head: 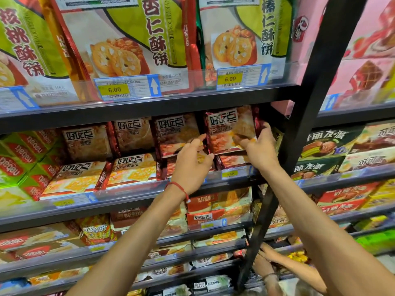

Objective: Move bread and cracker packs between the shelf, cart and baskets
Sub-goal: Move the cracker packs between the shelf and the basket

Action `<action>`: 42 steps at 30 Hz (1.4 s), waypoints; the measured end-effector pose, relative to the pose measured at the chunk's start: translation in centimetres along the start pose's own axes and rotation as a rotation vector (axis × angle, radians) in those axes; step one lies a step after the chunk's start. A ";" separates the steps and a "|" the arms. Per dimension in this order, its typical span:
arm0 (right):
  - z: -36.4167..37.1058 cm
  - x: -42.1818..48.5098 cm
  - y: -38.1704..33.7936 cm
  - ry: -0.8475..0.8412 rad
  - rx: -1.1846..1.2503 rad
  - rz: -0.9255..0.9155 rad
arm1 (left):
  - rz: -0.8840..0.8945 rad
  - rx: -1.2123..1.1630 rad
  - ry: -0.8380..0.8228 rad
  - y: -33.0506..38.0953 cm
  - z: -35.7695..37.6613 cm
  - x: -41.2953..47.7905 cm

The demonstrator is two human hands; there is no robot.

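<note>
Head view: the right grip (256, 146) is closed on a cracker pack (229, 129), with the thumb laid across the front face and the fingers (265, 127) wrapped round the pack's right edge. The pack is held upright at the right end of the second shelf (149, 108), above a flat-lying pack of the same brand and just beside the black upright post (310, 103). The left grip (192, 165) is open and nothing is held in it; its fingers are loosely spread at the lower left corner of the pack, and it cannot be told whether the pack is touched. A red string bracelet (179, 188) is worn on the left wrist. More packs of the same brand are ranged to the left along the same shelf, some upright behind and some flat in front, and green boxes (21, 159) are stacked at the far left. Large green cookie packs (128, 39) are stood on the shelf above, behind yellow price tags (114, 89) marked 6.00. Pink boxes (363, 50) are seen beyond the post. Another person's hands (269, 256) are seen low at the right, by the foot of the post.
</note>
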State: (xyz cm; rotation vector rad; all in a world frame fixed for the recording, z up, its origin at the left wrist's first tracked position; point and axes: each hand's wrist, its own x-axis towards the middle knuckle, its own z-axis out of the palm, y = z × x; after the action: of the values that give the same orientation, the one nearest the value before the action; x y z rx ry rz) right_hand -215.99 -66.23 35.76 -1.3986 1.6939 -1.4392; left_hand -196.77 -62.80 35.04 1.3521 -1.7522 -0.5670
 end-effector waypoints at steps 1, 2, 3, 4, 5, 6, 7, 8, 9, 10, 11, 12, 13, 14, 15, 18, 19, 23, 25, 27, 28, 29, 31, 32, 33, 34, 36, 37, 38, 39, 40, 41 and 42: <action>0.2 0.5 -0.1 0.005 -0.072 0.030 | 0.028 0.073 -0.018 -0.1 -0.2 -0.2; 0.4 1.0 0.0 0.002 -0.144 0.058 | 0.052 0.145 -0.026 -0.4 -0.3 -0.5; 0.7 1.5 0.3 -0.014 -0.197 0.085 | 0.074 0.211 -0.029 -0.5 -0.6 -0.7; 0.9 1.8 0.4 -0.030 -0.245 0.103 | 0.088 0.275 -0.035 -0.8 -0.8 -0.9; 1.1 2.0 0.6 -0.040 -0.307 0.118 | 0.100 0.339 -0.042 -0.9 -1.0 -1.2; 1.3 2.0 0.7 -0.041 -0.379 0.126 | 0.107 0.399 -0.051 -1.0 -1.1 -1.3; 1.4 2.1 0.7 -0.034 -0.440 0.141 | 0.114 0.450 -0.057 -1.1 -1.2 -1.5; 1.5 2.1 0.7 -0.021 -0.470 0.156 | 0.124 0.490 -0.062 -1.1 -1.3 -1.7; 1.6 2.2 0.6 -0.005 -0.485 0.166 | 0.141 0.529 -0.066 -1.2 -1.3 -1.8; 1.7 2.1 0.6 0.009 -0.505 0.165 | 0.159 0.567 -0.072 -1.1 -1.4 -1.9; 1.6 1.9 0.6 0.012 -0.539 0.154 | 0.174 0.607 -0.080 -1.1 -1.4 -2.0; 1.5 1.6 0.7 0.006 -0.582 0.124 | 0.183 0.647 -0.085 -1.0 -1.3 -2.1; 1.4 1.2 0.9 -0.006 -0.626 0.069 | 0.182 0.681 -0.085 -0.8 -1.3 -2.3; 1.2 0.5 1.1 -0.015 -0.661 -0.008 | 0.173 0.706 -0.079 -0.7 -1.3 -2.5; 0.9 -0.3 1.2 -0.021 -0.669 -0.099 | 0.163 0.727 -0.067 -0.5 -1.4 -2.8; 0.4 -3.1 1.6 -0.068 -0.597 -0.374 | 0.151 0.811 -0.030 -0.3 -1.9 -4.1; 0.3 -4.0 1.7 -0.107 -0.579 -0.449 | 0.140 0.843 -0.029 -0.3 -2.1 -4.7; -0.1 -7.4 2.3 -0.282 -0.571 -0.668 | 0.081 0.985 -0.038 -0.3 -3.3 -8.2; -0.1 -9.2 2.5 -0.343 -0.611 -0.769 | 0.056 1.057 -0.036 -0.5 -3.8 -10.7; 0.4 -11.0 2.6 -0.415 -0.666 -0.847 | 0.020 1.087 -0.040 -1.1 -4.3 -13.5; 0.8 -11.9 2.6 -0.459 -0.686 -0.878 | -0.008 1.091 -0.049 -1.4 -4.6 -14.9; 1.4 -12.9 2.6 -0.505 -0.708 -0.906 | -0.042 1.098 -0.062 -1.7 -5.0 -16.5; 2.7 -14.9 2.6 -0.583 -0.754 -0.971 | -0.111 1.131 -0.075 -2.5 -5.8 -19.7; 3.4 -16.0 2.4 -0.617 -0.764 -1.009 | -0.146 1.142 -0.070 -2.9 -6.3 -21.5; 4.1 -17.2 2.3 -0.650 -0.763 -1.049 | -0.186 1.147 -0.061 -3.2 -6.9 -23.2; 5.0 -18.4 2.0 -0.683 -0.755 -1.092 | -0.233 1.150 -0.051 -3.5 -7.6 -25.0; 6.8 -21.2 1.3 -0.745 -0.733 -1.172 | -0.333 1.162 -0.040 -4.1 -9.0 -28.5; 7.7 -22.7 0.9 -0.772 -0.716 -1.207 | -0.382 1.171 -0.037 -4.5 -9.8 -30.2; 8.8 -24.2 0.4 -0.801 -0.697 -1.243 | -0.429 1.180 -0.035 -4.8 -10.6 -32.0; 10.0 -25.9 -0.1 -0.835 -0.680 -1.278 | -0.473 1.186 -0.033 -5.2 -11.4 -33.7; 11.3 -27.5 -0.5 -0.869 -0.665 -1.309 | -0.515 1.187 -0.024 -5.5 -12.3 -35.4; 12.6 -29.2 -1.1 -0.901 -0.651 -1.339 | -0.558 1.184 -0.008 -5.9 -13.3 -37.1; 14.1 -31.0 -1.7 -0.934 -0.636 -1.367 | -0.600 1.176 0.016 -6.4 -14.3 -38.9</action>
State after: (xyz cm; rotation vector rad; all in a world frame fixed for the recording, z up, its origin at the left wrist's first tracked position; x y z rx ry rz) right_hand -192.68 -43.37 25.91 -3.1852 0.4198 -0.3350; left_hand -178.46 -26.42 25.03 2.7051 -1.6628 0.2898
